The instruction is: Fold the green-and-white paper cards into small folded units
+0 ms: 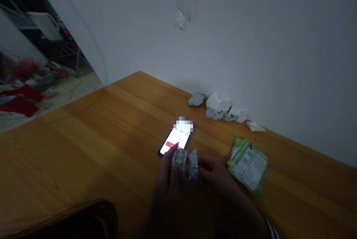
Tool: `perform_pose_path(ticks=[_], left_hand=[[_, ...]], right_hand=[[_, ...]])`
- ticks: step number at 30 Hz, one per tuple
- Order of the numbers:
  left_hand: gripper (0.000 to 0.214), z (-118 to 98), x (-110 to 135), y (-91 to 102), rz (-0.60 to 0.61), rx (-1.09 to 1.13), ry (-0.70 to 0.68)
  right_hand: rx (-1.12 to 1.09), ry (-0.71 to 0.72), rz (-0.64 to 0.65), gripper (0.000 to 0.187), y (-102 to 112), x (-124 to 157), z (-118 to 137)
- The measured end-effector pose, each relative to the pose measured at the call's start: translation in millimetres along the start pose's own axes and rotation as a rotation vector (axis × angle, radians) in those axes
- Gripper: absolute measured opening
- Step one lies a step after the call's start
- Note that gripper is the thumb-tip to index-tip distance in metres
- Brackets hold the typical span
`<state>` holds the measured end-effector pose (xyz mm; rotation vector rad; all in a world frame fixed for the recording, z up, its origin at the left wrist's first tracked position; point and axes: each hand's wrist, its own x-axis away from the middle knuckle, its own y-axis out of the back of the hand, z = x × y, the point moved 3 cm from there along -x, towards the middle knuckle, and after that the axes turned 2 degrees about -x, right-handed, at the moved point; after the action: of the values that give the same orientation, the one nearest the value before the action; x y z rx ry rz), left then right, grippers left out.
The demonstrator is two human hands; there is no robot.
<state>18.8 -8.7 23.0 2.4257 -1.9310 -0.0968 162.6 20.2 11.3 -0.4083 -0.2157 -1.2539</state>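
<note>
left hand [166, 179] and right hand [213, 172] both grasping a folded printed-paper piece [184, 164] between them. left index fingertip [175, 146] sits over the lit smartphone [178, 136], just ahead of the hands on the wooden table [83, 138]. green printed sheets [247, 165] lie right of the right hand. folded paper scraps [196, 99] and white folded pieces [218, 102] sit farther ahead by the wall [223, 26].

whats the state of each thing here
folded paper, printed, creased into peaks, held in both hands
left hand, gripping paper, finger extended over phone
right hand, gripping paper
phone, screen lit, showing timer
green sheets, stacked flat
folded pieces, grouped by wall
</note>
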Motion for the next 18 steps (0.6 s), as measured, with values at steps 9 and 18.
perform_pose_path(ticks=[9, 18], left_hand=[[0.045, -0.3, -0.6, 2.5, 0.001, -0.007, -0.019], [0.044, 0.8, -0.4, 0.7, -0.013, -0.004, -0.042]], right_hand=[[0.117, 0.073, -0.058, 0.03, -6.3, 8.8, 14.3], [0.099, 0.097, -0.047, 0.026, -7.6, 10.6, 15.8]])
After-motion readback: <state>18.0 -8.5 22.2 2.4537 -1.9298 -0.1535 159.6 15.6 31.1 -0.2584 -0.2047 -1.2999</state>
